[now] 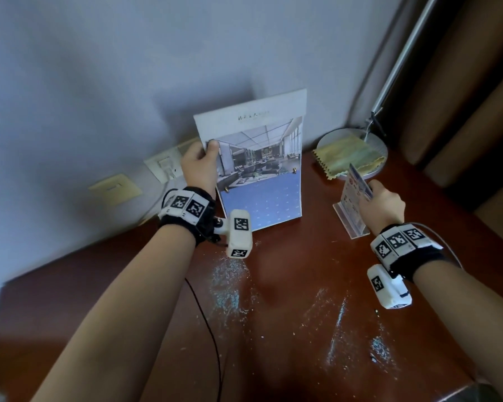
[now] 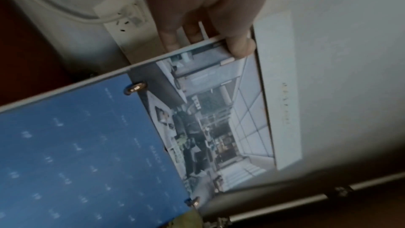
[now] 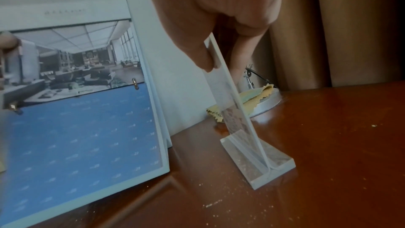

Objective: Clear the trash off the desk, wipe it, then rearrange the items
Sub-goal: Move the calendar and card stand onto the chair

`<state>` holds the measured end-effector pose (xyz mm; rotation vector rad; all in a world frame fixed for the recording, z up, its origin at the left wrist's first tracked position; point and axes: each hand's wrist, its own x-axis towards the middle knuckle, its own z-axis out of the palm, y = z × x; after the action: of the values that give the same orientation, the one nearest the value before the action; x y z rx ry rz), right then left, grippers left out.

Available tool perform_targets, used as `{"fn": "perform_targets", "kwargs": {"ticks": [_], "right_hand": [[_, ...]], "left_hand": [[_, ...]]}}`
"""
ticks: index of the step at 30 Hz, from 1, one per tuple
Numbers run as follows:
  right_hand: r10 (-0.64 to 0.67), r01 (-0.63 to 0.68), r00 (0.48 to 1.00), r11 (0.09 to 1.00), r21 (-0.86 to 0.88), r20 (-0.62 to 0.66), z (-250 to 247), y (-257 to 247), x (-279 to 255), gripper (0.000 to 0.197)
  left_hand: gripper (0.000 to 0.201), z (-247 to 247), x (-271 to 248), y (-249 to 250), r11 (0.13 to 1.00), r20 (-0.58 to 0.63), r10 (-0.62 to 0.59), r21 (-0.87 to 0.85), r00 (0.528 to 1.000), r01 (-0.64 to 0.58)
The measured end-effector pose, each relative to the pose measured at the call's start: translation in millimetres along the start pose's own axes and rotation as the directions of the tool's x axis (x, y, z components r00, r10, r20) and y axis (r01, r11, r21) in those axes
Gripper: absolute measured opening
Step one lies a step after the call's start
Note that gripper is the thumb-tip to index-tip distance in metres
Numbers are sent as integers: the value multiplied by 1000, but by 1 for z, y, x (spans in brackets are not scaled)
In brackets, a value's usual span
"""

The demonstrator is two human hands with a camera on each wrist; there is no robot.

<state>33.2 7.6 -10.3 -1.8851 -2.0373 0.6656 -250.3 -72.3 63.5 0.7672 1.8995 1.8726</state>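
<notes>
Both forearms outstretched — left hand [image 1: 199, 166] fingers pinching calendar [image 1: 262, 181], right hand [image 1: 382, 206] pinching sign holder [image 1: 353, 198].

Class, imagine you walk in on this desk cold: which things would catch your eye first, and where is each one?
First, the big desk calendar standing at the back by the wall, its left edge gripped by the left hand. Next, the clear acrylic sign holder to its right, pinched at the top by the right hand. Then the pale crumbs and smears scattered over the dark red-brown desk in front.
</notes>
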Motion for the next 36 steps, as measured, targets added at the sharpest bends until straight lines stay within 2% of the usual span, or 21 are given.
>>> {"fn": "perform_targets", "kwargs": {"ticks": [1, 3, 5, 7, 9, 14, 17, 23, 26, 28, 29, 33, 36], "right_hand": [[1, -1, 1000, 1000, -4, 8, 0, -2, -1, 21], [25, -25, 1000, 999, 19, 19, -1, -4, -1, 22], [76, -77, 997, 992, 101, 11, -5, -4, -2, 23], [120, -115, 993, 971, 207, -10, -10, -3, -4, 26], [118, -106, 993, 954, 279, -27, -15, -6, -9, 31], [33, -5, 997, 929, 369, -69, -27, -36, -22, 34], [16, 29, 995, 891, 453, -96, -40, -64, -30, 34], [-34, 82, 995, 809, 582, -92, -58, -116, -50, 30], [-87, 81, 996, 750, 657, -23, -57, -145, -68, 24], [-112, 54, 993, 715, 697, 38, -53, -167, -81, 19], [-131, 50, 990, 694, 719, 58, -50, -178, -88, 17], [-235, 76, 968, 606, 792, 87, -47, -229, -128, 12], [-307, 115, 947, 598, 793, 94, -42, -265, -155, 9]], "left_hand": [[30, 1, -4, 3, 999, -4, 37, 1, 999, -37], [26, 2, -9, 14, 999, -38, 25, -30, 999, -26], [9, -1, -14, 25, 995, -71, -6, -99, 997, -1], [15, -8, -19, 36, 995, -112, -38, -99, 993, 27], [7, -20, -23, 48, 995, -117, -38, -93, 992, 27], [25, -47, -35, 81, 991, -137, -19, -133, 990, 0], [37, -69, -45, 102, 996, -174, 8, -86, 985, -23], [40, -131, -61, 141, 995, -231, 92, -22, 969, -99], [41, -165, -72, 158, 990, -259, 141, 22, 955, -140], [30, -191, -78, 170, 990, -313, 142, 26, 939, -141], [26, -205, -80, 176, 989, -337, 145, 22, 930, -146], [35, -265, -83, 189, 985, -407, 173, 60, 897, -162], [34, -309, -86, 197, 983, -449, 182, 64, 875, -172]]}}
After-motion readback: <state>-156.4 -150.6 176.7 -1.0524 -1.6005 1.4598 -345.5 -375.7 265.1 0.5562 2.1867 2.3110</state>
